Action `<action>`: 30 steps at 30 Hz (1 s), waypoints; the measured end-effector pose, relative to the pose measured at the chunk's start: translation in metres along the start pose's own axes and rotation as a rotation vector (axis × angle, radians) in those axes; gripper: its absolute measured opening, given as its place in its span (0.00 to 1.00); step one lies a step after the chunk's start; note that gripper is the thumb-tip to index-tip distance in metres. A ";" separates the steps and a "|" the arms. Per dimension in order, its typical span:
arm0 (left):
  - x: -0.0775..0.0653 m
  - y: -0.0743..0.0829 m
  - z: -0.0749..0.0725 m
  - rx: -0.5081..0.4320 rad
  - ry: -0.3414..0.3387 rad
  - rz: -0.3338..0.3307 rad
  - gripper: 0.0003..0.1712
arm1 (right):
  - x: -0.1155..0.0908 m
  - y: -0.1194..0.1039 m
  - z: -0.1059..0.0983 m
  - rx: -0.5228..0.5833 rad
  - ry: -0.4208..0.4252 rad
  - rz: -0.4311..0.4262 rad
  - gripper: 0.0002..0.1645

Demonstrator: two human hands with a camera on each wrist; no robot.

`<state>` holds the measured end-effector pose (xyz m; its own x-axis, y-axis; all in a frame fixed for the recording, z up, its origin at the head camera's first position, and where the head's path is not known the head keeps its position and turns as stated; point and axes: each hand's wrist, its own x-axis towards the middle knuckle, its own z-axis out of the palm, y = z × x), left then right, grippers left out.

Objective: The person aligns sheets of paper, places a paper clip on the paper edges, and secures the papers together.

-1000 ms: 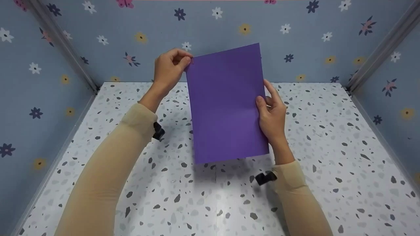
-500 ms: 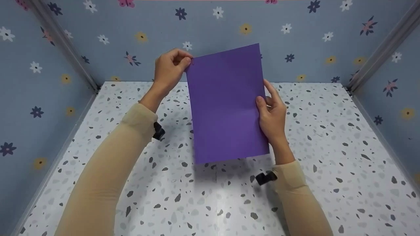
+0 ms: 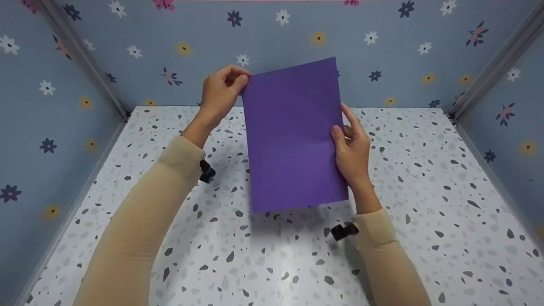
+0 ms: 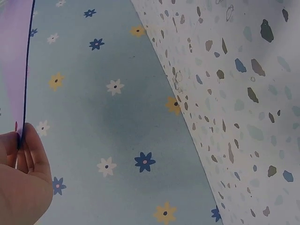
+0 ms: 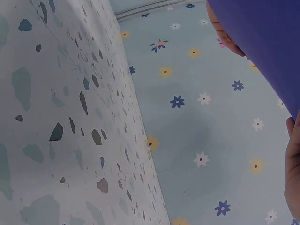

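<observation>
A sheet of purple paper (image 3: pixel 293 136) is held up above the table, tilted, its lower edge toward the person. At its upper left corner my left hand (image 3: pixel 221 91) pinches the edge between thumb and fingers. Just beside those fingertips a small thin reddish loop, like the end of a paper clip (image 3: pixel 250 80), lies on the paper; the rest is hidden. The left wrist view shows the same red clip end (image 4: pixel 16 125) above the thumb. My right hand (image 3: pixel 353 153) grips the right edge, thumb in front and fingers behind.
Below the paper lies a white speckled tabletop (image 3: pixel 280 263). Blue flower-patterned panels (image 3: pixel 276 38) stand at the back and both sides, with grey metal posts at the corners. A small black device (image 3: pixel 207 171) sits at each sleeve cuff.
Hands and paper stay almost in place. The left hand has shifted very slightly down and to the right at the corner, and slightly more of the clip loop shows.
</observation>
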<state>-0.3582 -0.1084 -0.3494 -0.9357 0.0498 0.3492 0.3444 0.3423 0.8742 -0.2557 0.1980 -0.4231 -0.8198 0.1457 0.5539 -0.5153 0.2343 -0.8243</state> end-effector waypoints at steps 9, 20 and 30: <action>-0.008 0.000 0.002 -0.045 -0.019 0.004 0.15 | -0.001 -0.016 0.001 -0.005 0.005 0.004 0.31; -0.021 0.002 0.004 -0.069 -0.022 -0.001 0.22 | 0.001 0.005 -0.003 -0.023 0.002 -0.012 0.32; -0.028 0.002 0.007 -0.144 -0.029 0.007 0.30 | 0.001 0.005 -0.004 -0.025 0.011 -0.020 0.32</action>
<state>-0.3316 -0.1025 -0.3598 -0.9342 0.0795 0.3477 0.3567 0.2042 0.9116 -0.2581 0.2027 -0.4259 -0.8065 0.1510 0.5717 -0.5251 0.2614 -0.8099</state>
